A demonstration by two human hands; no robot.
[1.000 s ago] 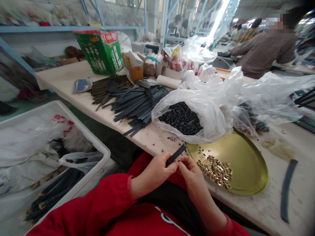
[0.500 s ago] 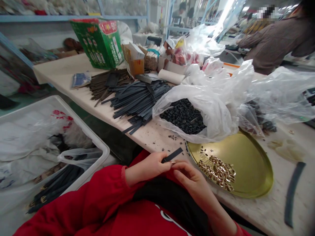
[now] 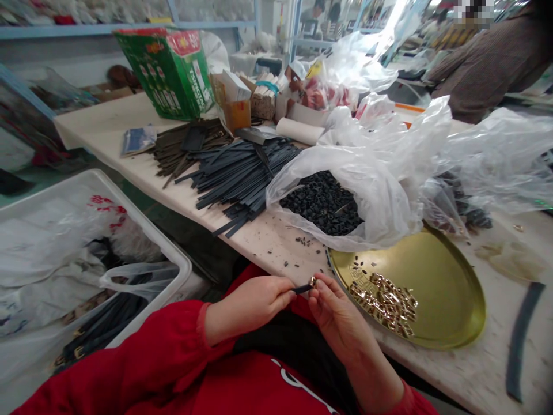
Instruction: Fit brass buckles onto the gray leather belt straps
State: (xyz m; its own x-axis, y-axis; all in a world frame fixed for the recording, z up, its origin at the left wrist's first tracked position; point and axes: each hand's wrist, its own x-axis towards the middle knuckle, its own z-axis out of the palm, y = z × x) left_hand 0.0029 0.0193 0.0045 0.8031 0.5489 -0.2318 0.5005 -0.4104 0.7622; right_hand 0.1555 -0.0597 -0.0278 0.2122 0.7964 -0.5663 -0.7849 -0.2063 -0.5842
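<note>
My left hand (image 3: 254,302) is closed round a short dark strap (image 3: 302,288) held in front of my lap. My right hand (image 3: 337,314) pinches a small gold metal clip (image 3: 313,282) at the tip of that strap. Just to the right, a gold round tray (image 3: 440,288) lies on the table with a heap of gold clips (image 3: 386,302) in it. Behind the tray an open plastic bag (image 3: 375,190) holds small black pieces (image 3: 322,204). A pile of dark straps (image 3: 242,176) lies further left on the table.
A white bin (image 3: 173,253) with bags and finished straps stands at my left. A green carton (image 3: 168,69), small boxes and plastic bags crowd the table's back. A loose dark strap (image 3: 521,340) lies at the right. Another person (image 3: 488,63) works at the far right.
The strap, earlier sticking up and out past my fingers, now lies nearly level with only its tip showing, and the gold clip sits at that tip. Both hands dropped slightly.
</note>
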